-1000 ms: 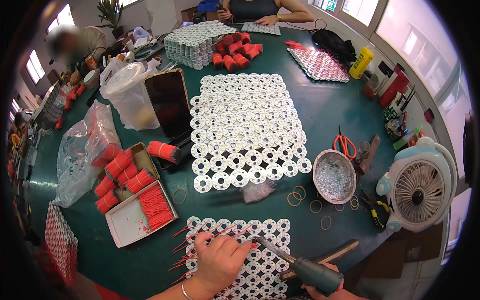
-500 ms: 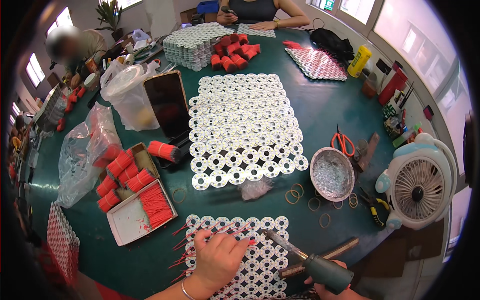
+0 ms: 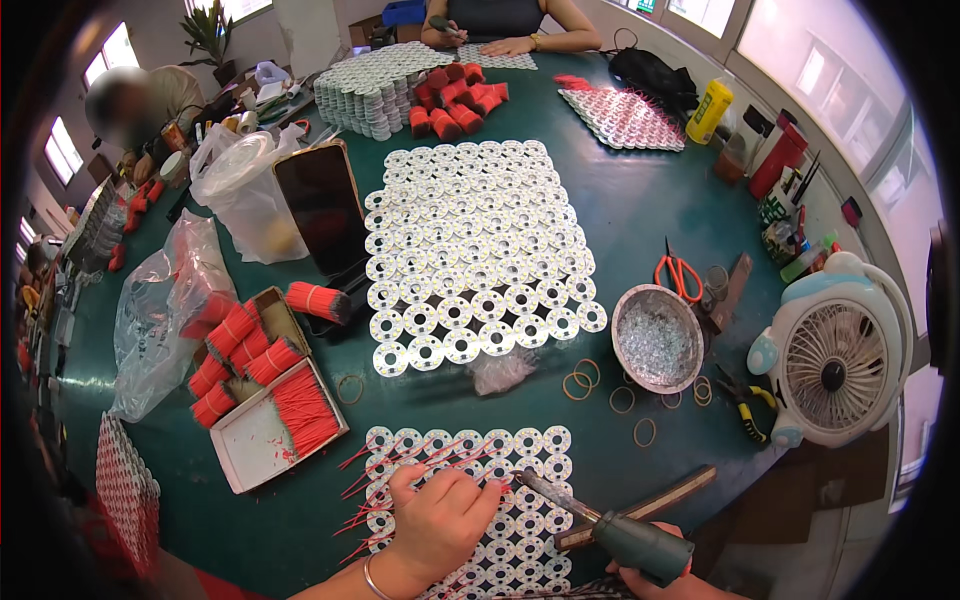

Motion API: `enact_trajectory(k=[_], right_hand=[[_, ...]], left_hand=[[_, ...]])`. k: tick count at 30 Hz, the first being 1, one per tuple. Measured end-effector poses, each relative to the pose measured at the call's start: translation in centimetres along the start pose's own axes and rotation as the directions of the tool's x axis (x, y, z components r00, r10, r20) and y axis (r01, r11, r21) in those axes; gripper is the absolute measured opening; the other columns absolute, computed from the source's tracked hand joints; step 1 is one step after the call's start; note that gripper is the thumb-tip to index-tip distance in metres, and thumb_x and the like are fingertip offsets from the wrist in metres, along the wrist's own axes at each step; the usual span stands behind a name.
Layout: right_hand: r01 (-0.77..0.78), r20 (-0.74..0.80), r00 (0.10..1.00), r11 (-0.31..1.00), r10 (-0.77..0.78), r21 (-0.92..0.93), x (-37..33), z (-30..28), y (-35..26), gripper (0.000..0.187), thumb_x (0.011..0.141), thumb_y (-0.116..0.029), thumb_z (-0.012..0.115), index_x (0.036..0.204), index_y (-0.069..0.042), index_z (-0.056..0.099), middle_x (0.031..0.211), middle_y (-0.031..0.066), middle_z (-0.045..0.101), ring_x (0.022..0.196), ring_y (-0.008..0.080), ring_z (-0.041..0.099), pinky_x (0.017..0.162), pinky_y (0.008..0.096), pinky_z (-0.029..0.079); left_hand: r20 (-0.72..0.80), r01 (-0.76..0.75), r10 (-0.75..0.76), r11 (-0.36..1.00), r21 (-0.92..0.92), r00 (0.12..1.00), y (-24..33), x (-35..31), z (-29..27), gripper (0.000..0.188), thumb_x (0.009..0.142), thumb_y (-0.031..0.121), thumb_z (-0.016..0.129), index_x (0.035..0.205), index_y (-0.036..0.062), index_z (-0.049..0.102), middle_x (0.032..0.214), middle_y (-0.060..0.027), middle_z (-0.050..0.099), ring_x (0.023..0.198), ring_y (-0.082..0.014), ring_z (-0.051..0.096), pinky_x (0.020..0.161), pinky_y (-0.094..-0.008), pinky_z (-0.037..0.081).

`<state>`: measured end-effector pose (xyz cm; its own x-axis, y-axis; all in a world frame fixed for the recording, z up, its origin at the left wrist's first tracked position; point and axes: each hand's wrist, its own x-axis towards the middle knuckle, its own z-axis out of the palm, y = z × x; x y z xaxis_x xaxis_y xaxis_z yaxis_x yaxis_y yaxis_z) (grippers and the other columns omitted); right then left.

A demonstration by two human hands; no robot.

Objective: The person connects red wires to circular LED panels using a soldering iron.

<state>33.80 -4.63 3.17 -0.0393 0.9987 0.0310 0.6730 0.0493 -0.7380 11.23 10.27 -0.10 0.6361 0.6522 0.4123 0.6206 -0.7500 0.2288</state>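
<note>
A panel of round white LED circuit boards (image 3: 527, 525) lies at the near edge of the table, with thin red wires (image 3: 358, 490) sticking out over its left side. Above its middle, my left hand (image 3: 440, 525) is closed in a pinch on red wires, whose ends show by its fingertips. My right hand (image 3: 655, 577) grips the dark green handle of a soldering iron (image 3: 640, 548). Its metal tip points left and sits close to the left fingertips, over a board; whether it touches is too small to tell. A wooden bar (image 3: 690, 490) lies behind the handle.
Beyond lies a large stack of LED panels (image 3: 478, 260). Left are a cardboard box (image 3: 240, 450) of red wires and a propped phone (image 3: 322, 215). Right are a metal bowl (image 3: 620, 300), red-handled scissors (image 3: 680, 278), pliers (image 3: 748, 405) and a fan (image 3: 835, 375). A person (image 3: 500, 25) works opposite.
The soldering iron's tip has moved slightly down and left, closer to my left fingertips. My left hand keeps its pinch. The whole view has shifted a little.
</note>
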Motion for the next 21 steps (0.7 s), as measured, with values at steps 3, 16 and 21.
enact_trajectory(k=[3, 16, 21], right_hand=[[0.108, 0.002, 0.994, 0.994, -0.108, 0.007, 0.4, -0.2, 0.0, 0.041, 0.082, -0.008, 0.061, 0.118, 0.002, 0.045, 0.113, 0.0184, 0.056, 0.099, 0.0275, 0.059, 0.085, 0.0364, 0.046], [0.17, -0.122, 0.98, 0.981, -0.159, 0.09, 0.1, 0.6, 0.8, 0.047, 0.079, -0.008, 0.064, 0.118, 0.006, 0.042, 0.106, 0.0196, 0.057, 0.089, 0.0252, 0.061, 0.075, 0.0332, 0.05], [0.071, -0.181, 0.983, 0.847, 0.03, 0.527, -0.3, 0.3, 0.9, 0.045, 0.084, -0.016, 0.061, 0.119, 0.005, 0.042, 0.098, 0.0164, 0.058, 0.069, 0.0188, 0.061, 0.061, 0.0296, 0.051]], left_hand=[[-0.027, -0.015, 0.015, 1.0, -0.002, 1.0, 0.0, 0.0, 0.1, 0.011, 0.066, 0.014, 0.069, 0.077, 0.0168, 0.065, 0.065, 0.0058, 0.046, 0.07, -0.0114, 0.051, 0.079, -0.0407, 0.027], [-0.017, 0.013, -0.013, 1.0, -0.025, 1.0, 0.1, 0.0, 0.0, 0.015, 0.065, 0.014, 0.07, 0.08, 0.0157, 0.065, 0.065, 0.0043, 0.044, 0.07, -0.0132, 0.05, 0.078, -0.0398, 0.028], [-0.018, 0.01, -0.01, 1.0, -0.025, 1.0, 0.3, 0.1, 0.0, 0.016, 0.065, 0.013, 0.069, 0.08, 0.0149, 0.065, 0.065, 0.0039, 0.044, 0.069, -0.0137, 0.049, 0.076, -0.0388, 0.03]])
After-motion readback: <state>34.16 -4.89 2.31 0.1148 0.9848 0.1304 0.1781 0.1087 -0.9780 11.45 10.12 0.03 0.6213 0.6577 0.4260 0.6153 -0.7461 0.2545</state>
